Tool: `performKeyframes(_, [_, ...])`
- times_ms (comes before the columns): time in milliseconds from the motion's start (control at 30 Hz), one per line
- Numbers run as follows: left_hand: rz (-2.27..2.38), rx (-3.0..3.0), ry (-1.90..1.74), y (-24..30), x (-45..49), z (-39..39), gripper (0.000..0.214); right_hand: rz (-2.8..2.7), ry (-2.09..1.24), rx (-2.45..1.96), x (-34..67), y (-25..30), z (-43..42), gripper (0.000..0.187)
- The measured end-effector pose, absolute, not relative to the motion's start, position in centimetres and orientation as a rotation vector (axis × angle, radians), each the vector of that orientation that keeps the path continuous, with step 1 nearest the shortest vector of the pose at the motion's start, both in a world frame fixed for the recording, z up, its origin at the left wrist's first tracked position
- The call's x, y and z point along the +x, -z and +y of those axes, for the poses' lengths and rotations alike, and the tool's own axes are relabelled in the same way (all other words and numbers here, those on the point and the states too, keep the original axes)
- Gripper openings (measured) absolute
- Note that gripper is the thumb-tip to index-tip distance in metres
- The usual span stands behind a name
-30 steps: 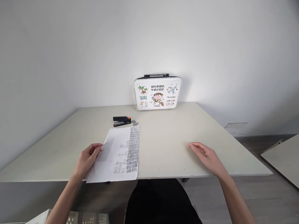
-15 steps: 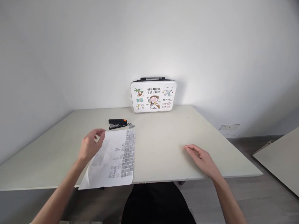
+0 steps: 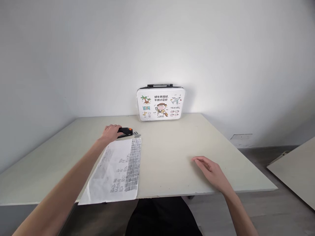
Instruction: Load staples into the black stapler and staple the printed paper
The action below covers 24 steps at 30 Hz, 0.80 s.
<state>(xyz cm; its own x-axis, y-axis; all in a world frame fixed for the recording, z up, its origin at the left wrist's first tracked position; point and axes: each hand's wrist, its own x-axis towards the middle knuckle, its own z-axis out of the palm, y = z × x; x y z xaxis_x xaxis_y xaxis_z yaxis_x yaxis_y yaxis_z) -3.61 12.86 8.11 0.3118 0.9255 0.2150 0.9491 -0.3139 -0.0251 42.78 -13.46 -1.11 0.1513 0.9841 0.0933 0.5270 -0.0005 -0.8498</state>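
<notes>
At the back left of the table, my left hand point(image 3: 111, 132) is closed round the rear end of a black stapler point(image 3: 126, 132) with an orange button. The stapler still rests on the tabletop, and the hand hides its rear part. Beside its front end lie a few small grey strips of staples point(image 3: 137, 134). Just in front is a white printed sheet of paper point(image 3: 120, 167), its near edge reaching past the table edge. My right hand point(image 3: 211, 170) rests at the table's right side, loosely curled, with a gap between thumb and fingers and nothing in it.
A white case point(image 3: 160, 104) with cartoon prints and a black handle stands upright against the wall at the back of the pale table point(image 3: 169, 157). A wall plate point(image 3: 242, 136) is low on the right. Another pale board point(image 3: 295, 170) stands off to the right.
My left hand has moved forward and right from above the paper's left edge and taken hold of the stapler. My right hand has stayed in about the same place.
</notes>
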Motion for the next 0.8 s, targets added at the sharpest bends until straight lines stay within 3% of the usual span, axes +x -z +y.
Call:
performKeyframes(300, [-1.565, -2.387, 0.370, -9.6, -2.3, 9.5, 0.034, -1.486, -0.761, -1.619, 42.9, 1.4, -13.3, 0.042])
performKeyframes(533, [-1.165, -2.589, 0.779, -11.8, 3.9, 1.8, 0.028, -1.477, -0.744, -1.652, 42.6, 0.8, -13.5, 0.044])
performKeyframes(800, [-0.967, -2.965, 0.896, -6.4, 13.8, -6.9, 0.022, -1.471, -0.747, -1.663, 42.6, 0.8, -13.6, 0.045])
